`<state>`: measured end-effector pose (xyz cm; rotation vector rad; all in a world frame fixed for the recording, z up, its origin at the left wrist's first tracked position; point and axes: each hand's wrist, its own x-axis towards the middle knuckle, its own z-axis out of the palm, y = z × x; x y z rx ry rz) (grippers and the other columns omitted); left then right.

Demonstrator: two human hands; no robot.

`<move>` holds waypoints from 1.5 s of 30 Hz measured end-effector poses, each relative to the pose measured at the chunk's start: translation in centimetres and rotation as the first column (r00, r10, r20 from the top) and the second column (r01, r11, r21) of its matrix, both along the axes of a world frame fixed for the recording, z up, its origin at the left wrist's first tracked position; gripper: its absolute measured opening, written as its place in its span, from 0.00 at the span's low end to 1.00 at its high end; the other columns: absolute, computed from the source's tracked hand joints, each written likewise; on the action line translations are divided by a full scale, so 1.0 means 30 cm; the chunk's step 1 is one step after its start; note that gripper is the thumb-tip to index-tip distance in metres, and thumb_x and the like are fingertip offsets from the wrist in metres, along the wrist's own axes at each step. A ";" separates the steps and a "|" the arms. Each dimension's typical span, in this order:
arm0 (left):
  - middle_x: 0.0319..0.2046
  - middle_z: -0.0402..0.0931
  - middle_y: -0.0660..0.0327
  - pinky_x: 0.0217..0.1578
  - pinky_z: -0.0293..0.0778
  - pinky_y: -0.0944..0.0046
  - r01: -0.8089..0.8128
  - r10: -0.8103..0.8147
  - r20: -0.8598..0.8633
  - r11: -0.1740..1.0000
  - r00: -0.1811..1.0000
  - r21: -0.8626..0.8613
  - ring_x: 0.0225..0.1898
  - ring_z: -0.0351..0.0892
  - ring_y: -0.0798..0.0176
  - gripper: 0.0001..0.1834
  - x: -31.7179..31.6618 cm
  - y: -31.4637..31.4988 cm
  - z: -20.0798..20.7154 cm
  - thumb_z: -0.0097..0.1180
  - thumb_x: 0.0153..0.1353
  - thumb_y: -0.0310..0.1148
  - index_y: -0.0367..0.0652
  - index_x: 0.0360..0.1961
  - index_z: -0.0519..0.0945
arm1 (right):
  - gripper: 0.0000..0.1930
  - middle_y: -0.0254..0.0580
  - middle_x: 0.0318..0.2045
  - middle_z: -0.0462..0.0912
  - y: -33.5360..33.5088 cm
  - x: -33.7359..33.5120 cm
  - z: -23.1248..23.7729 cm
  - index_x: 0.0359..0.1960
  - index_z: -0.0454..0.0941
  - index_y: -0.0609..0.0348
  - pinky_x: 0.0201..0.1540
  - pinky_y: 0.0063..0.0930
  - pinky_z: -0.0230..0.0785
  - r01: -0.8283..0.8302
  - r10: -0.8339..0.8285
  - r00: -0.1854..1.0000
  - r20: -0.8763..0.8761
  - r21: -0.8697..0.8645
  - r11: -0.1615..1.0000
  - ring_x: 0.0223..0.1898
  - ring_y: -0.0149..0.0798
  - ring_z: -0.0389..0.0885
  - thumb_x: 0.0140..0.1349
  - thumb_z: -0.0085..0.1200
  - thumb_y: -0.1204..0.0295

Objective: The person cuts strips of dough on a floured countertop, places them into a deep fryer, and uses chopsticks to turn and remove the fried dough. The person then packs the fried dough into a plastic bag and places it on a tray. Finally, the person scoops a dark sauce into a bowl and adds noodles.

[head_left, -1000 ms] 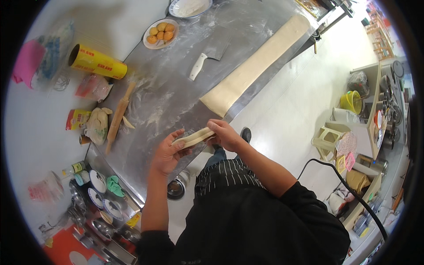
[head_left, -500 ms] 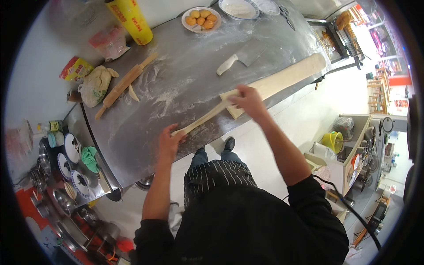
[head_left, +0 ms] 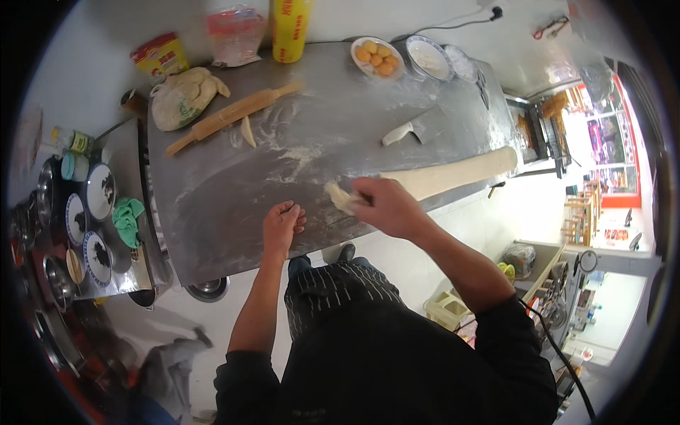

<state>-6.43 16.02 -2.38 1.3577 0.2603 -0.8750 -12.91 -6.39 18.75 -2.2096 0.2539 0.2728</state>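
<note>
My right hand [head_left: 388, 207] is closed on a dough strip [head_left: 338, 197], which hangs bunched and blurred from its fingers above the steel table. Beside it my left hand [head_left: 282, 225] is empty, its fingers loosely bent and apart, over the table's near edge. A long flat dough sheet [head_left: 453, 175] stretches from behind my right hand toward the table's right end. Beyond the sheet lies a cleaver [head_left: 425, 128] with a white handle. My fingers hide part of the strip.
On the floury table [head_left: 212, 212] are a wooden rolling pin [head_left: 230, 119], a small dough piece [head_left: 248, 132] and bagged dough [head_left: 185, 99]. A plate of golden balls [head_left: 377, 58] and a bowl of white powder [head_left: 429, 58] stand at the back. Several plates [head_left: 99, 191] sit at left, near a green cloth [head_left: 127, 221].
The strip stretched between both hands has left my left hand and is bunched at my right. My left hand has come away empty. The whole view has shifted.
</note>
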 end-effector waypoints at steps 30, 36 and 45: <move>0.35 0.78 0.52 0.41 0.76 0.54 0.256 -0.657 0.606 0.744 0.449 0.617 0.36 0.81 0.51 0.10 0.123 -0.425 -0.053 0.65 0.57 0.32 0.37 0.36 0.82 | 0.08 0.46 0.31 0.86 -0.438 -0.618 -0.686 0.31 0.74 0.63 0.34 0.31 0.76 0.767 -0.746 0.641 -0.183 0.195 0.611 0.32 0.38 0.86 0.65 0.57 0.72; 0.28 0.79 0.59 0.35 0.75 0.62 0.307 -0.640 0.450 0.729 0.623 0.612 0.30 0.79 0.65 0.08 0.061 -0.403 0.040 0.64 0.56 0.29 0.37 0.35 0.81 | 0.07 0.53 0.29 0.82 -0.458 -0.619 -0.705 0.33 0.76 0.65 0.36 0.37 0.74 0.609 -0.592 0.784 0.185 -0.044 0.792 0.30 0.52 0.81 0.61 0.57 0.73; 0.31 0.80 0.62 0.36 0.75 0.71 0.071 -0.383 0.663 0.892 0.643 0.447 0.32 0.78 0.70 0.08 0.050 -0.459 0.706 0.61 0.61 0.22 0.37 0.41 0.78 | 0.08 0.34 0.24 0.78 -0.862 -1.030 -0.523 0.24 0.76 0.59 0.29 0.22 0.63 0.607 -0.803 0.484 -0.349 0.794 0.021 0.26 0.26 0.72 0.62 0.56 0.77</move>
